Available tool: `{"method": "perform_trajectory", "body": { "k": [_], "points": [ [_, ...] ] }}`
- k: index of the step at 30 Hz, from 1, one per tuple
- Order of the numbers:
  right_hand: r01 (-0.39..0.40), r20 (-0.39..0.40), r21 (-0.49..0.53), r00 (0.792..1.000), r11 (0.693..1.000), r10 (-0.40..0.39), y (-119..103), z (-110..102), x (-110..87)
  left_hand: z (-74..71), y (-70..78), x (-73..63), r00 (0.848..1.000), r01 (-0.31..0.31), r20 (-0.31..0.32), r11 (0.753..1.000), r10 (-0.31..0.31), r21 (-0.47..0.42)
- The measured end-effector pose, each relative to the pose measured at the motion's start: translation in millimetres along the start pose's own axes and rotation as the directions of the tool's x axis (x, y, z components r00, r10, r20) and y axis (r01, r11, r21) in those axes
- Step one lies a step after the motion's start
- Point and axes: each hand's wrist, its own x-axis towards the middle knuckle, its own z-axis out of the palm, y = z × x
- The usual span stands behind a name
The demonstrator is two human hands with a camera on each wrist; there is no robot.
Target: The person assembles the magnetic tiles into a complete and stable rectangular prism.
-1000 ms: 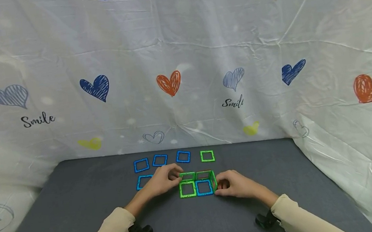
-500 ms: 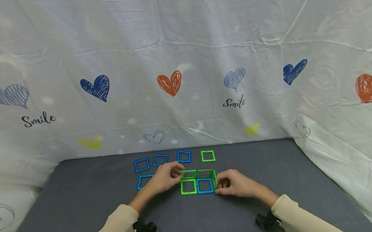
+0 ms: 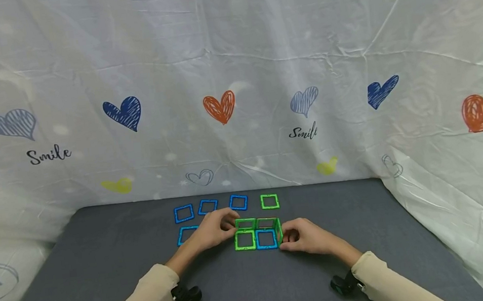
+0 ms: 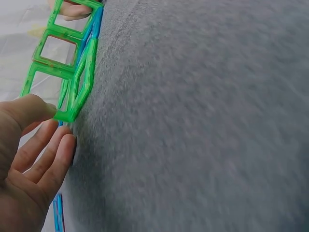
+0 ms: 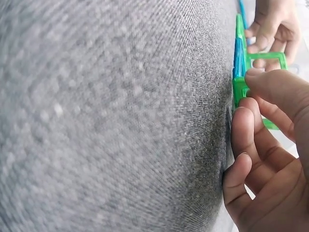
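Magnetic tiles joined edge to edge sit mid-table in the head view. A green tile (image 3: pixel 246 249) and a blue tile (image 3: pixel 267 248) lie flat in front. Green tiles (image 3: pixel 245 219) rise along their back edge, and another green tile (image 3: pixel 280 235) stands at the right end. My left hand (image 3: pixel 214 229) pinches the back row's left end; in the left wrist view its thumb (image 4: pixel 36 108) presses a green corner. My right hand (image 3: pixel 307 237) holds the upright right-end tile between thumb and fingers, partly hiding it in the right wrist view.
Behind the hands lie several loose blue tiles (image 3: pixel 184 220) in a loose row, with a loose green tile (image 3: pixel 270 208) at its right. One blue tile (image 3: pixel 186 228) is partly covered by my left hand. A printed curtain (image 3: pixel 250 70) hangs behind the grey table (image 3: pixel 257 287).
The joined tiles have slid slightly away from me and a little to the right, with both hands moving along on them. The loose tiles have stayed put.
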Motion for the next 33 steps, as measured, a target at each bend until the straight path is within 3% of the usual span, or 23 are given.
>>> {"method": "perform_trajectory", "body": {
  "k": [9, 18, 26, 33],
  "points": [
    [0.029, -0.011, 0.005, 1.0, 1.0, -0.029, 0, 1, -0.1, -20.5, -4.3, -29.1, 0.997, -0.077, 0.007, 0.997, 0.077, 0.007],
    [0.021, -0.022, -0.004, 1.0, 1.0, -0.021, 0, -1, -1.6, -45.0, -13.3, -60.8, 0.999, -0.042, 0.006, 0.999, 0.042, 0.009],
    [0.021, -0.024, -0.008, 1.0, 1.0, -0.021, 4, -1, -2.3, -56.9, -23.1, -71.3, 0.998, -0.062, -0.013, 0.997, 0.062, 0.05],
    [0.017, -0.02, 0.014, 1.0, 1.0, -0.017, 3, -1, -2.2, -69.0, -32.7, -78.7, 0.997, -0.044, -0.052, 0.993, 0.05, 0.109]
  ]
}}
